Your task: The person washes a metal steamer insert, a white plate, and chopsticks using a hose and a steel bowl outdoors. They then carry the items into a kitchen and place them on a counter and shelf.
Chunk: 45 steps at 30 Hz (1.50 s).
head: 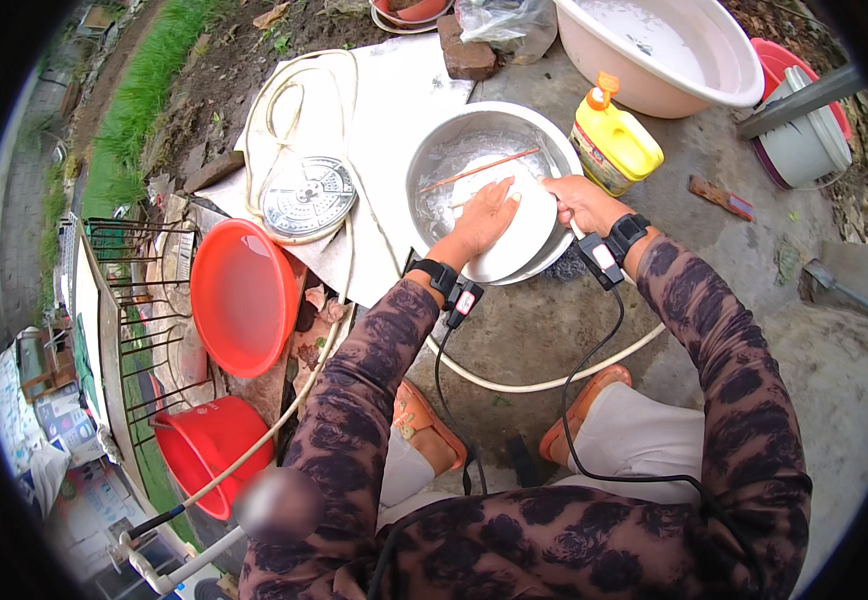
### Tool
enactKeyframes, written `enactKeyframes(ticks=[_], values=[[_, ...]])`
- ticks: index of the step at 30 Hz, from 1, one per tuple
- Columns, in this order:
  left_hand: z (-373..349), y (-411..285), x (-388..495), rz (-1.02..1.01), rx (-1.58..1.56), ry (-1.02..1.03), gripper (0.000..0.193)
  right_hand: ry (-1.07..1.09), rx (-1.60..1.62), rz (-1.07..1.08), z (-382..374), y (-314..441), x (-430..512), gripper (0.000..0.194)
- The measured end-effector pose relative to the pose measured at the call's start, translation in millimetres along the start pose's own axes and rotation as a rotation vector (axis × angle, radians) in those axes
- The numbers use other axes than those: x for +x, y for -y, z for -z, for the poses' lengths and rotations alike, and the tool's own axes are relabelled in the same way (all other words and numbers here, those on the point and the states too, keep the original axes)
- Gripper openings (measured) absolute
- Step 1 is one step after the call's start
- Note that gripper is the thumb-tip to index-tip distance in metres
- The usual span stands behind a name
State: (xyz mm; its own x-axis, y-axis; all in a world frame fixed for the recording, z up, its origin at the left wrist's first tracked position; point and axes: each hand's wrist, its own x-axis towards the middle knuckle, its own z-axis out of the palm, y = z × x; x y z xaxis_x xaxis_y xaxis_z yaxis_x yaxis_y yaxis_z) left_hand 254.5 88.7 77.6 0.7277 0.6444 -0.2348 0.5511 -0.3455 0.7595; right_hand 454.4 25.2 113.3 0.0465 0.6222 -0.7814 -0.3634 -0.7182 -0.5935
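A white plate (512, 247) is tilted over the near side of a metal basin (420, 217). My left hand (486, 214) lies on its upper face, fingers a little spread. At the plate's right rim, my right hand (584, 202) grips the edge between thumb and fingers. A pale hose (576, 228) shows just below that hand; whether the hand also holds it is unclear. Across the basin behind my hands lies a reddish-brown chopstick (479, 169). Foamy water (441, 161) covers part of the basin's inside. A dark scouring pad (565, 266) sits against the basin's near side.
A yellow detergent jug (614, 142) stands right of the basin, below a large pink tub (659, 82). Leftward are a white board (392, 97), a perforated steamer disc (309, 196), a red basin (242, 300) and a red bucket (216, 442). The hose (509, 388) crosses the concrete by my feet.
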Motion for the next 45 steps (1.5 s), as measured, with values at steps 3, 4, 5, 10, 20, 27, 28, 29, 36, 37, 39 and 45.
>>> enactKeyframes(ticks=[3,4,5,10,20,27,28,29,36,37,39,45], values=[[6,-4,-16,-0.020,0.020,-0.041,0.063,0.021,-0.038,0.014,5,0,6,0.027],[9,-3,-23,0.139,-0.092,-0.023,0.064,-0.005,-0.051,0.011,6,-1,8,0.029],[13,1,-33,0.324,-0.209,0.018,0.066,-0.032,-0.086,0.016,7,-2,11,0.030],[29,27,-48,0.682,-0.916,0.106,0.068,-0.012,-0.046,0.017,13,-1,24,0.027],[58,37,-45,0.706,-1.599,-0.218,0.030,-0.047,-0.587,0.067,7,1,13,0.041],[61,25,-51,0.669,-1.671,-0.058,0.031,-0.248,-1.162,0.461,-21,-25,11,0.075],[60,20,-51,0.582,-1.648,-0.007,0.032,-0.185,-1.106,0.487,-23,-25,5,0.074],[60,14,-51,0.547,-1.600,-0.001,0.033,-0.117,-1.060,0.429,-25,-25,-3,0.073],[56,-27,-41,0.417,-1.210,-0.061,0.038,0.047,-1.171,0.451,-52,-11,-39,0.061],[56,-30,-39,0.400,-1.205,-0.056,0.039,0.021,-1.200,0.452,-55,-10,-43,0.060],[58,-30,-35,0.378,-1.230,-0.025,0.035,-0.056,-1.229,0.474,-54,-7,-51,0.059],[62,-34,-29,0.301,-1.314,-0.051,0.033,-0.212,-1.412,0.728,-64,-6,-57,0.053]])
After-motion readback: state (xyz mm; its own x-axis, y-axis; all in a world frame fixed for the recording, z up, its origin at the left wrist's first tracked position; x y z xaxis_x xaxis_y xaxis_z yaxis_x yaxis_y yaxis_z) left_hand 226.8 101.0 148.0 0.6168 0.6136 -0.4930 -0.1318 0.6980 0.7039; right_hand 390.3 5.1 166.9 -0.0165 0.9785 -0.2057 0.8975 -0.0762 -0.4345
